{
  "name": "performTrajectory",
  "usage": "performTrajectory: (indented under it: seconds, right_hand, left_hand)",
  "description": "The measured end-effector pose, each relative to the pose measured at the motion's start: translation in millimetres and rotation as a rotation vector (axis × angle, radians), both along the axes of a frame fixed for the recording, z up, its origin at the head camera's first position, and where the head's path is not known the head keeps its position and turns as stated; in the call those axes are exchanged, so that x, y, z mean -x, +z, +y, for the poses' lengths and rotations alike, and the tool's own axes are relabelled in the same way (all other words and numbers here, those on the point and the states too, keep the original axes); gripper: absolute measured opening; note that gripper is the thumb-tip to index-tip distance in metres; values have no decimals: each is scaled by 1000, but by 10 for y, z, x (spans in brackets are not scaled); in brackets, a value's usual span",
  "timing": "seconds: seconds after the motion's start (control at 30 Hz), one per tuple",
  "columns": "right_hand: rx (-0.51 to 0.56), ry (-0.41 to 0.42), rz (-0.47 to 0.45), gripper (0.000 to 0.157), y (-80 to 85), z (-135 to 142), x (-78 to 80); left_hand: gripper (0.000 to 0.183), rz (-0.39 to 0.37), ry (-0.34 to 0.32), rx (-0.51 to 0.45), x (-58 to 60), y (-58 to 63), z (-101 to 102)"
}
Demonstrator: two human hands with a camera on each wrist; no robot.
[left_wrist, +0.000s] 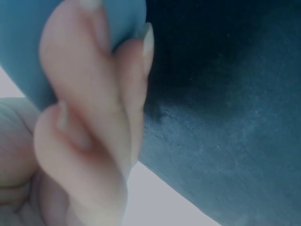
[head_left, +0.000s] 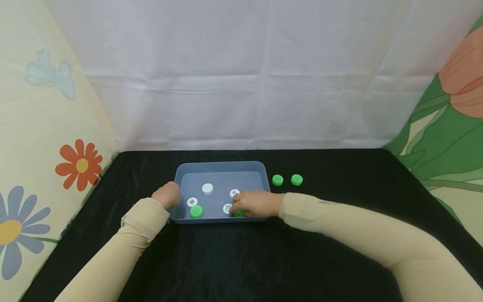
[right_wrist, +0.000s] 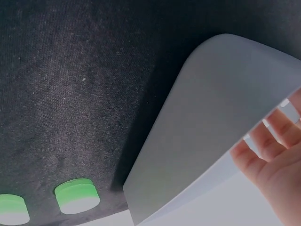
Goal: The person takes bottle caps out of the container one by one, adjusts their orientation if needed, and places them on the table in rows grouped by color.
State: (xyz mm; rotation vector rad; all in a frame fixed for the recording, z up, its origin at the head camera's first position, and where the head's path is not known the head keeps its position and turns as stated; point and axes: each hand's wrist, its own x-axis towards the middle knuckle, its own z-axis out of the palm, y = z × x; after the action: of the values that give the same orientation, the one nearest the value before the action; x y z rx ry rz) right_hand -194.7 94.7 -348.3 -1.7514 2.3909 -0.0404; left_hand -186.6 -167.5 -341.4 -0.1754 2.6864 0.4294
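Observation:
A grey-blue tray lies on the black-covered table. My left hand grips its left edge, and in the left wrist view the curled fingers hold the tray wall. Over the tray's right part is my right hand, fingers bent down beside a marked white disc. A green cap shows partly under this hand, and another marked disc lies just behind the fingers. The tray rim hides the right fingertips in the right wrist view, so their contact is unclear.
Inside the tray on the left are a plain white disc, a marked white disc and a green cap. Two green caps, one nearer and one farther right, sit outside the tray. A white cloth hangs behind.

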Motion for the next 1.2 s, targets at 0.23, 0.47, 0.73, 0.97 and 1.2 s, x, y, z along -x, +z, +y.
performTrajectory:
  seconds: [0.23,0.47,0.73,0.97,1.2]
  right_hand:
    - [-53,-35,-22,39,21,-26,-10]
    - [-70,-52,-58,31,43,-37,-11]
    - [-95,-71,-94,30,44,-51,4]
    - [-104,-88,-99,31,19,-72,13]
    - [-103,-142,-120,31,9,-55,16]
  left_hand:
    - [42,21,-29,11,-7,-18,-2]
    - [40,16,-35,16,-30,7,7]
    - [41,12,-28,5,-20,3,1]
    - [42,9,-25,-5,-22,12,0]
    - [42,4,-6,-5,-14,3,4]
